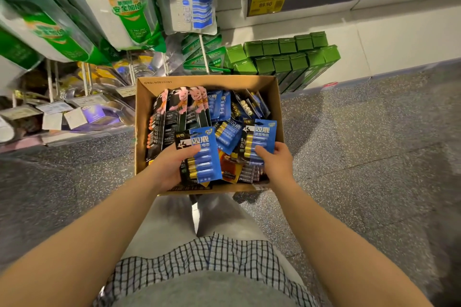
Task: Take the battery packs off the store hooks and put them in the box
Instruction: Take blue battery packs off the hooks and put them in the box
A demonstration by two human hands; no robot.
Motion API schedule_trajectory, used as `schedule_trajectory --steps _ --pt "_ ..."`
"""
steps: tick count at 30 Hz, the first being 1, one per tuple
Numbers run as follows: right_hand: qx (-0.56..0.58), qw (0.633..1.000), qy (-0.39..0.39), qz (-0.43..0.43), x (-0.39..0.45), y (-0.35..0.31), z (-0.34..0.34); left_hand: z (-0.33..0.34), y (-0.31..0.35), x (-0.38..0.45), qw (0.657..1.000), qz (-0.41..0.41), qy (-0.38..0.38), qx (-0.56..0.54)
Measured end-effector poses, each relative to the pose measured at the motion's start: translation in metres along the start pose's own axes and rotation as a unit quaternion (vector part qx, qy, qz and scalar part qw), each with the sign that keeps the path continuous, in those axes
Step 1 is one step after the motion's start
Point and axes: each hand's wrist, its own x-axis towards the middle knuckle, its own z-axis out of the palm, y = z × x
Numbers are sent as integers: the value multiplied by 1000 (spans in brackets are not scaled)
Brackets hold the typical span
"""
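Note:
An open cardboard box (143,117) stands on the floor in front of me, filled with several battery packs. Black packs with a pink rabbit (179,107) lean at its back left, blue packs (219,102) lie at the back right. My left hand (172,167) grips a blue and black battery pack (203,154) over the near left of the box. My right hand (274,159) grips another blue battery pack (259,139) over the near right corner. Both packs are inside the box's outline.
Store hooks (204,55) with green and blue packaged goods hang at the upper left. Green cartons (282,60) are stacked on a low shelf behind the box. Grey speckled floor (361,144) spreads to the right. Price tags (267,4) line the shelf edges.

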Motion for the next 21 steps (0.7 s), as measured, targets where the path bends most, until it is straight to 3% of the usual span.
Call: schedule_trajectory --steps 4,6,10,15,21 --pt "53 991 -119 -22 -14 -17 -2 -2 3 -1 999 37 -15 -21" --pt "25 986 -167 -10 -23 -19 9 -2 4 1 998 46 -22 -31" --pt "-52 980 -193 -21 -39 -15 39 3 -2 6 997 65 -36 -17" --pt "-216 963 -124 -99 -44 -16 52 10 -17 11 996 87 19 -8" --pt "-212 975 23 -54 6 -1 16 -8 -22 19 994 74 77 -10"
